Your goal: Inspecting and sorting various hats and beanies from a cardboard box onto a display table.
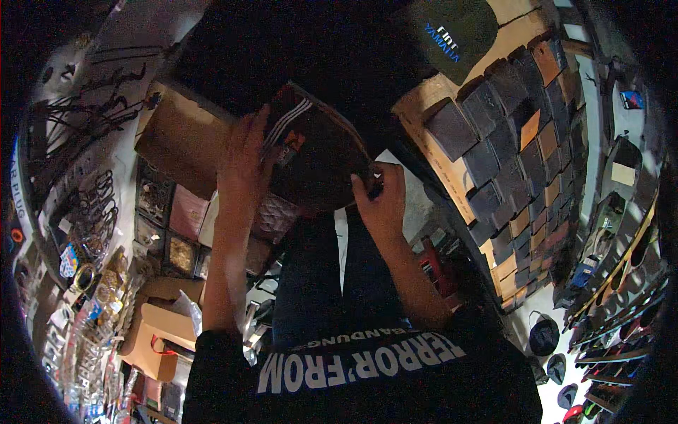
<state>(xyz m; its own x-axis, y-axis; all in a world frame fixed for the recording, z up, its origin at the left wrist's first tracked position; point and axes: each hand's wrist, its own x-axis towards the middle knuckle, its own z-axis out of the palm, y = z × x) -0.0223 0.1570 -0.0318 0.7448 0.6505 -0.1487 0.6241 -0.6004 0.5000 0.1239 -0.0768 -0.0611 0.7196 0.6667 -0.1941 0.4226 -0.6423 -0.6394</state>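
A dark item (318,164) with three white stripes and a small tag near its left side is held up in front of me; in the dim light I cannot tell whether it is a cap or a pouch. My left hand (243,151) grips its left side, with the fingers partly hidden along the edge. At its lower right edge, my right hand (382,196) pinches it between thumb and curled fingers. Below it my dark-trousered legs (312,270) show. An open cardboard box (183,140) lies just beyond my left hand.
To the right, a slanted display holds rows of wallets (490,153), with a dark cap (455,37) above it. More caps (544,335) and hanging belts (614,365) line the far right. Bracelets (108,289) and another cardboard box (164,331) crowd the left.
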